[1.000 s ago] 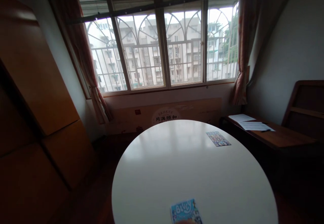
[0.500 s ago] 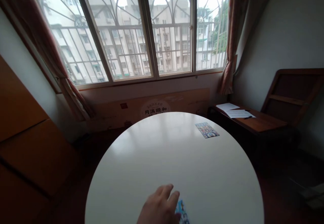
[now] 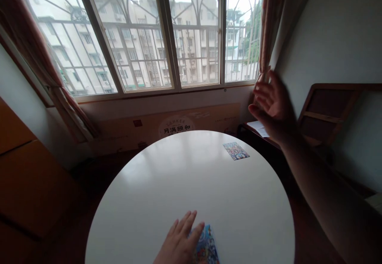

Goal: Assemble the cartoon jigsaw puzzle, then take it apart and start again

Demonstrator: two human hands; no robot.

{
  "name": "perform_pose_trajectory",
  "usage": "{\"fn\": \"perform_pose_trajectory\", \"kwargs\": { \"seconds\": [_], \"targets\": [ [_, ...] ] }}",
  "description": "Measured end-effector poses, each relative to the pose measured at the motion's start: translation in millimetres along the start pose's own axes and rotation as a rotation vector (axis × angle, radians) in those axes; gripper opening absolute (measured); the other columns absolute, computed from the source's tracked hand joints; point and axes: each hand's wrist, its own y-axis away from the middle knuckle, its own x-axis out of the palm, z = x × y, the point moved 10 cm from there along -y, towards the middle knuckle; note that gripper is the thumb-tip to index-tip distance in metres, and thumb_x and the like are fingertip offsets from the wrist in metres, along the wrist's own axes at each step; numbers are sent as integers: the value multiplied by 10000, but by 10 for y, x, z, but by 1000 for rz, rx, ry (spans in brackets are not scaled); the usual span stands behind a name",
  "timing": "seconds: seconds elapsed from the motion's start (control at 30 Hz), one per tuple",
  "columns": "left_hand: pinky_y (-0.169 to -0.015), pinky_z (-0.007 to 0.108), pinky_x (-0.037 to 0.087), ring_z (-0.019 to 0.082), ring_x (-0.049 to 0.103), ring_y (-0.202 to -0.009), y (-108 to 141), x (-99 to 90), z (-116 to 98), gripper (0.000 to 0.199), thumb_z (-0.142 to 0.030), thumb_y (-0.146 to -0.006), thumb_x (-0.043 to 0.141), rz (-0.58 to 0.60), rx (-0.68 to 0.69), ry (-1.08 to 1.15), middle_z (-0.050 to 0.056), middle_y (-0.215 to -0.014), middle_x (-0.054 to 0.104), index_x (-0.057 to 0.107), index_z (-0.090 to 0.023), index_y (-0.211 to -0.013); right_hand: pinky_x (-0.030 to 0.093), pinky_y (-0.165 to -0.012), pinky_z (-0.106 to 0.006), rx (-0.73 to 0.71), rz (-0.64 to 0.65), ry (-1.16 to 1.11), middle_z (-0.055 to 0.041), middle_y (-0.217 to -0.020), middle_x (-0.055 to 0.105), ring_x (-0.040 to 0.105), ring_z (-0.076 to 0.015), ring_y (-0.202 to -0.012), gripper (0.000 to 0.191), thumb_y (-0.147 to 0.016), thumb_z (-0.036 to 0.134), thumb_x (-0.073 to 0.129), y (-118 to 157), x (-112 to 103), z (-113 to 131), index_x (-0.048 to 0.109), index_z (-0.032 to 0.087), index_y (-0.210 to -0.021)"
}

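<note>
My left hand [image 3: 180, 238] is at the near edge of a round white table [image 3: 167, 184]. Its fingers are stretched out and partly cover the left side of a bright blue picture card [image 3: 207, 246]. The card's lower end runs out of view, and whether it is a single card or a thin stack I cannot tell. Raised in the air on the right, my right hand [image 3: 274, 107] has its fingers apart and slightly curled, with nothing in it. Below and left of it, a second card with a dense colourful pattern [image 3: 236, 151] lies flat near the far right rim.
Beyond the table is a barred window [image 3: 191, 57] between tied curtains [image 3: 55, 93]. A printed cardboard panel [image 3: 149, 127] leans under the sill. White papers [image 3: 257, 128] rest on wooden furniture at right, partly behind my right arm. An orange-brown cabinet [image 3: 26, 180] stands at left.
My right hand and forearm have come into view, raised on the right. My left hand's fingers have straightened, and more of the blue card shows. The view has shifted slightly right.
</note>
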Motion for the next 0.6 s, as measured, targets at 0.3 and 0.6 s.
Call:
{"fn": "perform_pose_trajectory", "kwargs": {
  "seconds": [0.3,0.6],
  "targets": [
    [-764,336,501,210,657,-826,-753,-1359,782,347,-410,-969,403,-429,-130,189,71,-951,707,664,-200,-880,529,-984,-432,666,357,326,-103,-1269,607,613,-221,-1135,344,-969,346,612,1162,1126,-1686,607,143,-1247],
    [-610,301,283,162,448,-588,-1176,-385,1275,397,-424,-950,345,-309,-174,130,10,-628,477,314,-214,-614,246,-1192,-554,691,452,629,-118,-1519,426,353,-310,-1430,434,-984,391,534,1636,1528,-1891,570,222,-1382]
  ]
}}
